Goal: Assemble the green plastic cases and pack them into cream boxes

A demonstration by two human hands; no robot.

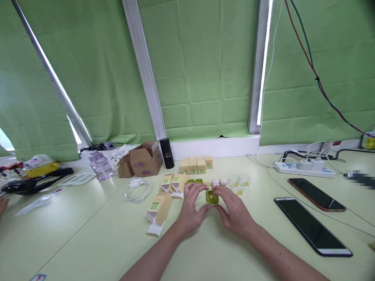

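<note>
Between my two hands is a small green square cup (212, 197), its mouth facing me and a pale small piece inside. My left hand (191, 208) grips its left side with bent fingers and thumb. On the opposite side, my right hand (236, 212) holds it the same way. Just beyond my fingers lie more green cups (195, 181), tiny yellow pieces (206, 183), and pinkish-white cylinders (219, 182). Clear cups with yellow bits (238, 183) stand past my right hand. Several opened cartons (159, 207) lie left of my left hand; closed cartons (193, 166) stand behind.
Two phones (313, 226) lie at right, below a power strip (304, 168) with cables. A brown box (145, 159), black cylinder (166, 153), coiled charger cable (139, 190) and lilac bottle (100, 166) stand left. Another person's hand (3, 205) shows at the left edge.
</note>
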